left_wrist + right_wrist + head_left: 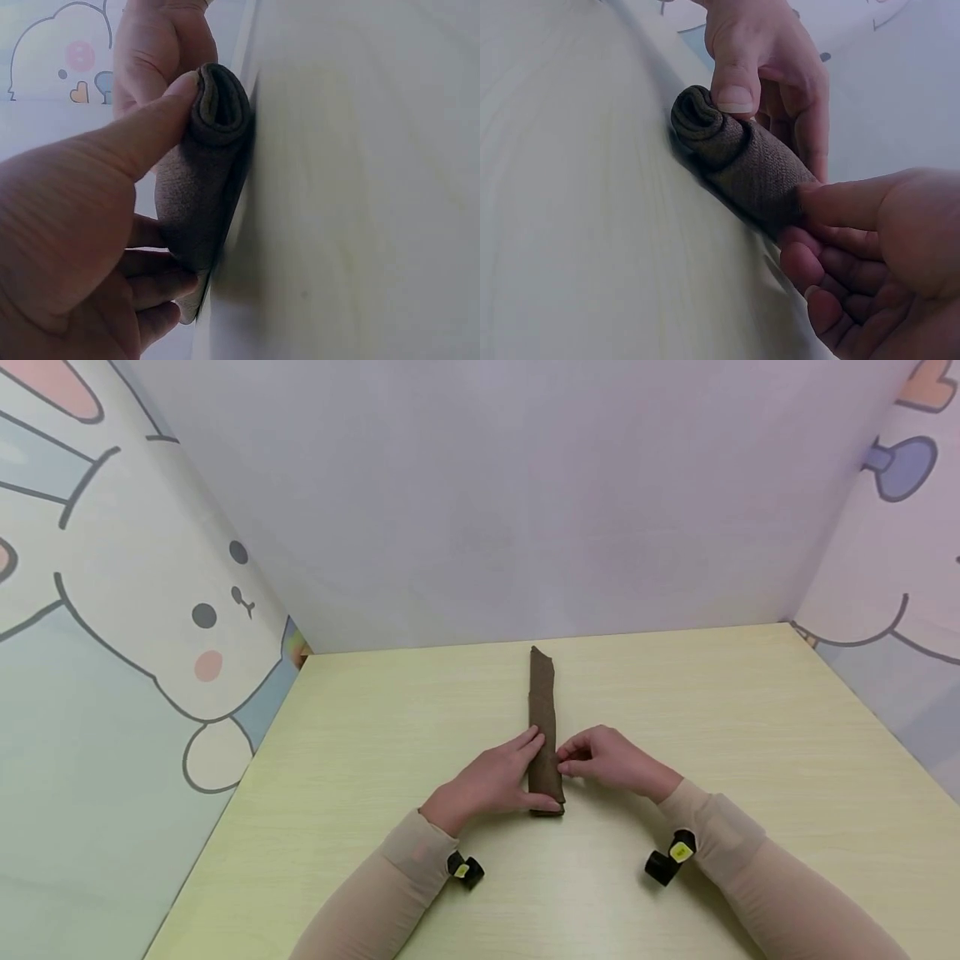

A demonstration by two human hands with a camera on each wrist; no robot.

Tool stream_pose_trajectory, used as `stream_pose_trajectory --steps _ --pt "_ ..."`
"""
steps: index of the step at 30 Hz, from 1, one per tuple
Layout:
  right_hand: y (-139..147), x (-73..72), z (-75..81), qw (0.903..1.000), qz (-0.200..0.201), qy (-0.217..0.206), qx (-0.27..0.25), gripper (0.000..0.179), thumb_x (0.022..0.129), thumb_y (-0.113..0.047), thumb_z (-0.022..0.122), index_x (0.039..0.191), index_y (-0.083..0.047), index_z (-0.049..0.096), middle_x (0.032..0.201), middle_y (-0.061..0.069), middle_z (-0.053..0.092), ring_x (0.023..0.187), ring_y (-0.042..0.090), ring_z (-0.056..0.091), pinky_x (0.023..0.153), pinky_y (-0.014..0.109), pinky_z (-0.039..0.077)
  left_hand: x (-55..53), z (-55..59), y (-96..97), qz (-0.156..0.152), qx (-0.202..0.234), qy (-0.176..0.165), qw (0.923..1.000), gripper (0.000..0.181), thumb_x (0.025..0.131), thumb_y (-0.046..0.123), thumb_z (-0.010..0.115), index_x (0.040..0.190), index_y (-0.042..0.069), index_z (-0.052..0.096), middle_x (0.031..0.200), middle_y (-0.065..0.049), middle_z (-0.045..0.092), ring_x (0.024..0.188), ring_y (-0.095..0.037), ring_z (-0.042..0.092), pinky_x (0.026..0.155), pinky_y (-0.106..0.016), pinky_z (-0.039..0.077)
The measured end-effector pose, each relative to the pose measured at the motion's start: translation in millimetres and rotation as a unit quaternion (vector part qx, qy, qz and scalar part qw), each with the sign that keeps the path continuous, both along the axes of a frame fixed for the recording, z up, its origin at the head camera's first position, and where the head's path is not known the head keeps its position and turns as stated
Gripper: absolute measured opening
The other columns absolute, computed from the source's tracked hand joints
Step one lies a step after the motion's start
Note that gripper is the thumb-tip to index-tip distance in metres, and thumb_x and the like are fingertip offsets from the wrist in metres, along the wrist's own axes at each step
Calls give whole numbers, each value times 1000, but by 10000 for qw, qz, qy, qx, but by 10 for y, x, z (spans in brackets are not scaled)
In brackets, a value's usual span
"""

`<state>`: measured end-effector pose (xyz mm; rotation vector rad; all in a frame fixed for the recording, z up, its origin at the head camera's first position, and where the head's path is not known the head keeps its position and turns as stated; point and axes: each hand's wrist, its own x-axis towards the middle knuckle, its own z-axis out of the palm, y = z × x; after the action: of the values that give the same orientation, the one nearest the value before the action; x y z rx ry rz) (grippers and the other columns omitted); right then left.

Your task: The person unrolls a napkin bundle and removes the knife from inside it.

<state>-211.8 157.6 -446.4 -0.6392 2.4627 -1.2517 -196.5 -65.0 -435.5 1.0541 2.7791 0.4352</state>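
A brown cloth (pixel 542 693), rolled into a long narrow strip, lies lengthwise on the table, pointing away from me. Its near end shows coiled layers around a small hollow in both wrist views. My left hand (pixel 495 781) rests on the roll from the left, the thumb pressing across the near end and the fingers spread farther up along it. From the right side, my right hand (pixel 617 762) pinches the cloth's edge between thumb and forefinger, a little beyond the left thumb. In the right wrist view, a loose fold of the cloth (pixel 769 176) overlaps the coil near those fingertips.
The pale wood-grain table (pixel 390 727) reaches back to a plain light wall (pixel 480 510). Side panels with cartoon animals (pixel 135 635) border it at left and right. Small black wrist cameras (pixel 467 870) sit on both sleeves, close above the tabletop.
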Motion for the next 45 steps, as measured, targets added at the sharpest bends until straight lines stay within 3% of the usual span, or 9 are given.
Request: stream_pose_trajectory --steps 6,12,18,27,38,45 --pt "59 -13 -20 9998 170 67 62 17 82 -28 69 98 -20 70 90 -9 67 83 11 59 70 28 48 -11 -9 10 -160 2 212 9996 102 71 74 49 145 8 24 150 -8 17 133 -19 25 102 -31 30" --pt "63 -22 -44 9997 249 -10 -64 16 82 -25 70 97 -19 71 88 -8 68 79 12 58 65 26 48 2 19 42 -347 59 507 9981 95 76 70 50 144 7 28 149 -6 21 134 -17 23 103 -30 27" --pt "45 -1 -24 9996 260 97 -17 10 83 -24 68 92 -22 71 85 -9 67 73 11 55 59 25 46 8 18 46 -293 -57 419 9987 94 76 69 49 144 7 27 150 -5 20 134 -16 21 104 -29 26" --pt "21 16 -18 9996 263 102 -56 4 86 -19 66 86 -19 70 75 -2 64 58 9 45 50 22 38 6 9 42 -264 -158 408 9987 97 75 72 46 144 7 26 150 -5 19 135 -16 21 104 -28 26" --pt "35 21 -60 9996 198 -7 -181 5 87 -21 64 86 -19 68 71 -3 58 56 8 41 49 22 35 2 -11 41 -288 -161 359 9988 97 75 73 45 145 7 26 150 -5 18 135 -16 21 104 -29 26" --pt "27 10 -81 9993 164 -167 -289 8 88 -17 62 88 -12 68 72 6 59 54 9 38 48 22 33 0 -12 36 -283 -134 356 9989 98 75 73 45 145 7 25 150 -5 18 135 -16 20 103 -29 26"
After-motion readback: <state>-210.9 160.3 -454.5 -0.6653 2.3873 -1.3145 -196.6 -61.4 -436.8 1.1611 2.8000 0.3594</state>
